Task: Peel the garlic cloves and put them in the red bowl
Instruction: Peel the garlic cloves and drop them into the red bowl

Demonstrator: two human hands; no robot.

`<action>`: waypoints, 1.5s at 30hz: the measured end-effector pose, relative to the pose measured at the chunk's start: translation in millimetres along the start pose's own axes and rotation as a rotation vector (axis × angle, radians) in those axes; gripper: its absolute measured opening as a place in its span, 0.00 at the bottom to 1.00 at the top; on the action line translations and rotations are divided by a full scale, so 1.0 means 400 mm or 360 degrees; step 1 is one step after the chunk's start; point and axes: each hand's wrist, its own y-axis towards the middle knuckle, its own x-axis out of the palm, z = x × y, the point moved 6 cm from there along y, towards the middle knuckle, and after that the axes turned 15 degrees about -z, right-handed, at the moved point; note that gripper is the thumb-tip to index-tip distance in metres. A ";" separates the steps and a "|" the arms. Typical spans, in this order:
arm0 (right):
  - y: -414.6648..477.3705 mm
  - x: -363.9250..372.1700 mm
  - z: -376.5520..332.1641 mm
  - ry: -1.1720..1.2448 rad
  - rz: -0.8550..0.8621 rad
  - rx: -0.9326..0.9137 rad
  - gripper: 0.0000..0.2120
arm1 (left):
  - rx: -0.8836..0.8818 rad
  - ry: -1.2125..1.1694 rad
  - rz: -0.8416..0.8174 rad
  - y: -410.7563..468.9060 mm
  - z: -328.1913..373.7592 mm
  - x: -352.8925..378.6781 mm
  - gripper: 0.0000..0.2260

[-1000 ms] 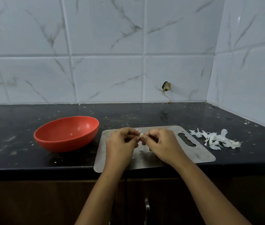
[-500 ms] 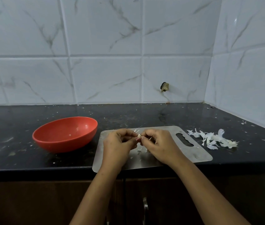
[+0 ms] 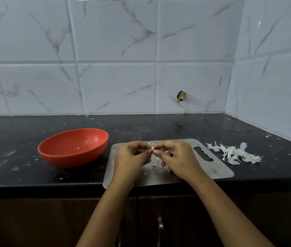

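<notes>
A small pale garlic clove is pinched between the curled fingertips of the left hand and right hand, just above the flat steel cutting board. Left of the left hand stands the shallow red plastic bowl, holding only a pale speck or two. Right of the right hand lies a heap of white papery skins, so much peeling looks done, though this clove seems mid-peel and is not yet in the bowl.

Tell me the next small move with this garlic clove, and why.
Probably pull the loose skin off with the right hand while the left hand holds the garlic clove. Both hands pinch it above the steel board, and a thin strand of skin seems to stick up from it, so it looks not fully peeled; the red bowl comes after.
</notes>
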 end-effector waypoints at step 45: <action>-0.007 0.008 -0.012 -0.0081 -0.0039 0.0016 0.13 | 0.0043 0.0381 0.0067 -0.014 0.017 0.010 0.03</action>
